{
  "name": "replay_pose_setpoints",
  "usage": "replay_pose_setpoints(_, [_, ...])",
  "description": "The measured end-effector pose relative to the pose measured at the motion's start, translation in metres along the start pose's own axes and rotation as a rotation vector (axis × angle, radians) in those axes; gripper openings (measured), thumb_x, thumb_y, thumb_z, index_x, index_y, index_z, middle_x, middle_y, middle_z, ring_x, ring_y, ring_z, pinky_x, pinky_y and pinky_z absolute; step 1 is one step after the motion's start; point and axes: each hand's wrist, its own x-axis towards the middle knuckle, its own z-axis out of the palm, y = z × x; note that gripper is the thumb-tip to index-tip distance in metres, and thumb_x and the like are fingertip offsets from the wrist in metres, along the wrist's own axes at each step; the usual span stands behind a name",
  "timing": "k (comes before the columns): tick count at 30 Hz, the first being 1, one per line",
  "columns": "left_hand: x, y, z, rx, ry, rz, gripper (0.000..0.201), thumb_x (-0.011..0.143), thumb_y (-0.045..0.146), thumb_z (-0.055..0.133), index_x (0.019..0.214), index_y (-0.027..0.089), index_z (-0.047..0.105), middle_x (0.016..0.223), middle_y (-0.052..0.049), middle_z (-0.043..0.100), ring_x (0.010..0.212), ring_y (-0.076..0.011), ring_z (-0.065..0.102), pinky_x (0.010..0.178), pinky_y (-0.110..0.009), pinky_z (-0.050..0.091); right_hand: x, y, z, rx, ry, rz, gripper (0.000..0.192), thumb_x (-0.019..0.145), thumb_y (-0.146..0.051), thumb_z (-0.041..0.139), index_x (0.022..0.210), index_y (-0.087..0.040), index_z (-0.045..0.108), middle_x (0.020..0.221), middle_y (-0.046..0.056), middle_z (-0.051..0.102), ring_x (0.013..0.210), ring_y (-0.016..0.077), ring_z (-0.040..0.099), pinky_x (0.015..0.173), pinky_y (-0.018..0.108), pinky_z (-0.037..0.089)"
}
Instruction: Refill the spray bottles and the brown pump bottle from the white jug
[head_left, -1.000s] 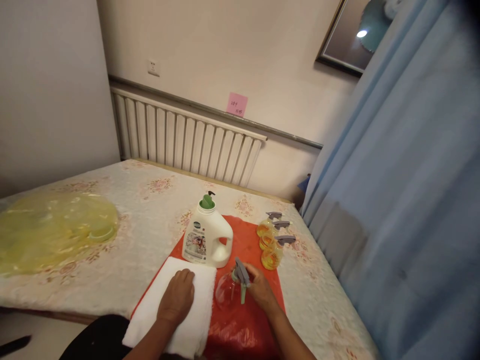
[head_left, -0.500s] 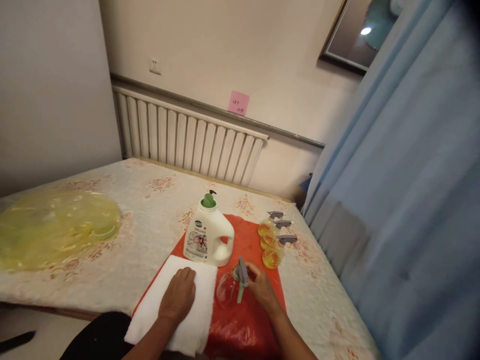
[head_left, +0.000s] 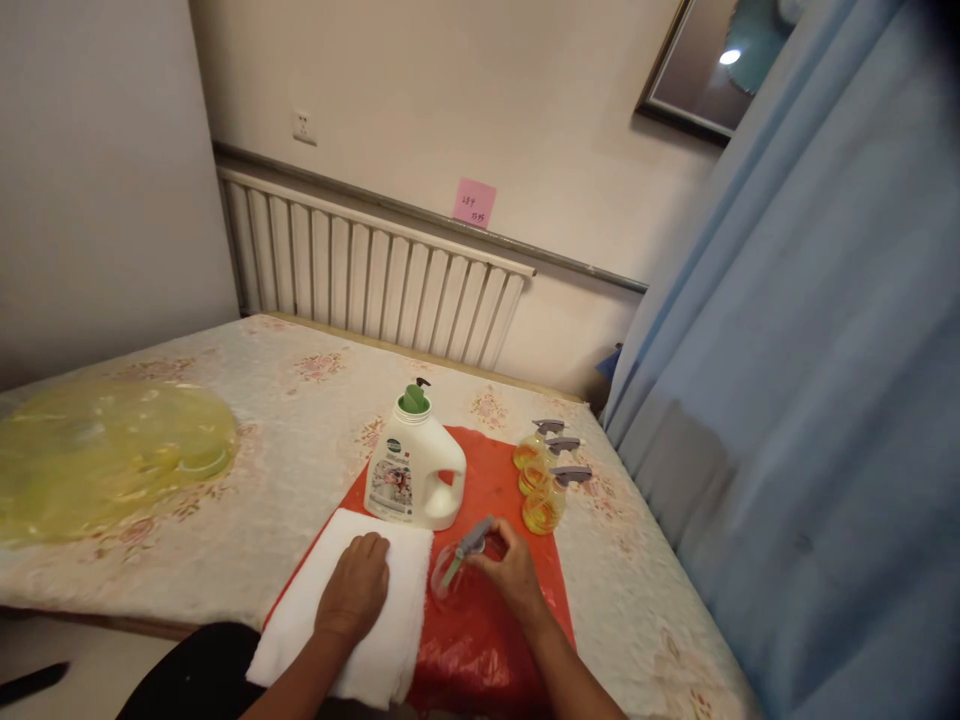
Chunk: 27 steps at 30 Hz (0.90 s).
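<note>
My right hand (head_left: 511, 572) pinches the grey trigger head of a clear spray bottle (head_left: 444, 580) above a red plastic sheet (head_left: 480, 650). This bottle looks empty, and it is tilted, with the green trigger pointing down to the left. My left hand (head_left: 354, 588) lies palm down on a folded white towel (head_left: 401, 615), its fingers resting on the cloth. Just behind the towel stands a large white jug (head_left: 405, 480) with a handle and a green pump top. To the right, several spray bottles (head_left: 541, 512) with yellow liquid stand in a row.
A crumpled yellow translucent plastic bag (head_left: 112, 460) lies at the left on the floral bed cover (head_left: 300, 420). Behind the bed are a white radiator (head_left: 360, 270) and a wall with a pink note (head_left: 474, 203). A blue curtain (head_left: 810, 400) hangs along the right side.
My right hand has turned the clear spray bottle, so its grey head now slants and the green trigger points left. My left hand stays on the towel.
</note>
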Motion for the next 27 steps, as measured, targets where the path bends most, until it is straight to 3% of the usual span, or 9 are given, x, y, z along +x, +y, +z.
replay_pose_setpoints(4, [0.000,0.000,0.001,0.005,0.002,0.002,0.021,0.083,0.007,0.041,0.090,0.019,0.056,0.096,-0.007,0.057,0.093,-0.0232,0.050,0.088,-0.038,0.039,-0.001,0.002,0.006,-0.030,0.055,-0.009,0.023,0.064,-0.016,0.073,0.085,-0.018,0.065,0.084,0.002,0.068,0.083,0.0206,0.062,0.079,0.032,0.049])
replay_pose_setpoints(9, [0.000,-0.001,0.002,0.014,0.007,0.009,0.021,0.084,0.008,0.040,0.092,0.018,0.056,0.096,-0.007,0.057,0.093,-0.0236,0.049,0.089,-0.038,0.039,0.000,-0.004,0.005,-0.058,0.025,-0.036,0.018,0.063,-0.014,0.072,0.081,-0.019,0.071,0.082,0.000,0.065,0.080,0.0187,0.058,0.078,0.030,0.046])
replay_pose_setpoints(18, [0.000,0.001,0.000,0.023,0.012,0.007,0.020,0.084,0.008,0.040,0.088,0.019,0.056,0.093,-0.007,0.057,0.091,-0.0233,0.050,0.087,-0.038,0.039,0.001,-0.010,0.009,-0.060,0.023,-0.013,0.023,0.059,-0.011,0.070,0.079,-0.020,0.063,0.071,-0.005,0.060,0.069,0.0159,0.054,0.070,0.027,0.045])
replay_pose_setpoints(23, [-0.001,0.001,0.000,0.014,0.008,0.009,0.020,0.084,0.008,0.040,0.089,0.018,0.056,0.095,-0.007,0.057,0.092,-0.0233,0.050,0.088,-0.038,0.039,0.001,-0.016,-0.001,-0.083,-0.099,-0.111,0.034,0.070,-0.014,0.065,0.103,-0.023,0.068,0.095,0.001,0.066,0.088,0.0194,0.059,0.085,0.031,0.046])
replay_pose_setpoints(27, [0.000,0.001,-0.001,0.003,0.006,0.002,0.020,0.084,0.008,0.040,0.090,0.019,0.056,0.095,-0.007,0.057,0.092,-0.0230,0.050,0.087,-0.038,0.040,0.002,-0.018,-0.009,-0.096,-0.206,-0.172,0.030,0.083,-0.023,0.059,0.112,-0.024,0.067,0.104,0.004,0.065,0.095,0.0204,0.059,0.090,0.033,0.045])
